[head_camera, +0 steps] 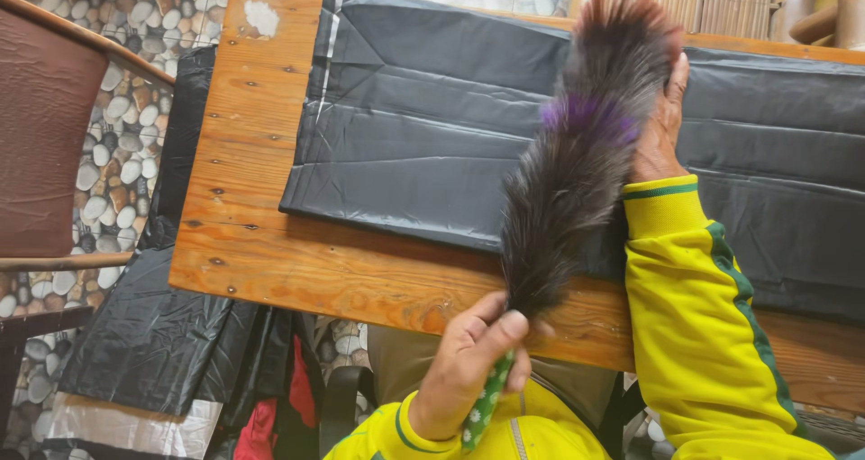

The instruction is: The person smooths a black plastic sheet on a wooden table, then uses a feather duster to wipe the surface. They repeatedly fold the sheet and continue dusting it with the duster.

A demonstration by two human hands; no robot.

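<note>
Feather duster (577, 154): light, soft, springy plumes; best gripped at green handle (487, 397).
Left hand (468, 361): fingers clenched round handle.
Right hand (662, 122): flat, open against plumes.
Underlay: black plastic sheet (423, 127), wooden table (252, 199).

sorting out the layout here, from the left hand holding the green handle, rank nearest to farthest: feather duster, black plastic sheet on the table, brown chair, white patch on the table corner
1. Feather duster: its handle is in the left hand, at the table's near edge.
2. Black plastic sheet: just beyond, spread over the wooden table.
3. White patch and brown chair: far corner and far left, too close to call.
</note>
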